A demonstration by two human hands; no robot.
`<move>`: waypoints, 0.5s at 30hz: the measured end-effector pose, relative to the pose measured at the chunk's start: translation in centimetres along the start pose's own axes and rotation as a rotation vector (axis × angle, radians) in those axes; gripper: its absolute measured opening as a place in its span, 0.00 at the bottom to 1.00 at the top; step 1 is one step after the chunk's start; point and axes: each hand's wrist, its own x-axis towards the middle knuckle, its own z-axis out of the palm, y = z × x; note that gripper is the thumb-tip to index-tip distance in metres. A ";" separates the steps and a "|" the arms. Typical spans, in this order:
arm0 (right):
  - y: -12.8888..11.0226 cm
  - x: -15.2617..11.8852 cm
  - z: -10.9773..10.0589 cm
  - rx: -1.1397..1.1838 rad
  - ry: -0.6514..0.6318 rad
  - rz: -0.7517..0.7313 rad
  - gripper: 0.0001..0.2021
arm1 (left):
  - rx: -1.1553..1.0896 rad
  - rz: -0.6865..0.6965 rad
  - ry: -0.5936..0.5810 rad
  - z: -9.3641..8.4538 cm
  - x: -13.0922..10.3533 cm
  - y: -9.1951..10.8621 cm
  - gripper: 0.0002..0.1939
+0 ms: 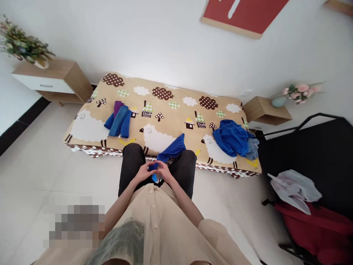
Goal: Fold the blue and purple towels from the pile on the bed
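Between my knees, my left hand (pixel 144 172) and my right hand (pixel 163 170) both have their fingers curled on one end of a blue cloth (pixel 172 148). The cloth's other end lies on the edge of the patterned bed (pixel 176 95). A lighter blue and white piece hangs just below my fingers. To the left on the bed, several rolled cloths (pixel 120 121) in blue, teal and purple lie together. A crumpled blue cloth pile (pixel 231 138) sits at the right, with a grey-blue cloth (pixel 252 148) beside it.
Wooden nightstands (pixel 70 81) (pixel 261 108) with flowers flank the bed. At the right stands a black-framed chair or rack (pixel 311 147) with a plastic bag (pixel 296 187) and red fabric (pixel 317 228). A blurred patch covers the lower left.
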 end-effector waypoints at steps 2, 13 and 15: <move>-0.4 0.2 0.1 0.050 -0.002 -0.002 0.29 | 0.056 0.055 -0.008 -0.2 0.2 -0.2 0.28; 1.4 0.9 0.2 -0.822 0.192 -0.423 0.03 | 0.236 0.111 -0.054 0.2 0.7 -1.4 0.34; 1.4 0.8 0.1 -1.071 0.237 -0.561 0.04 | 0.228 0.130 -0.060 0.2 0.7 -1.3 0.37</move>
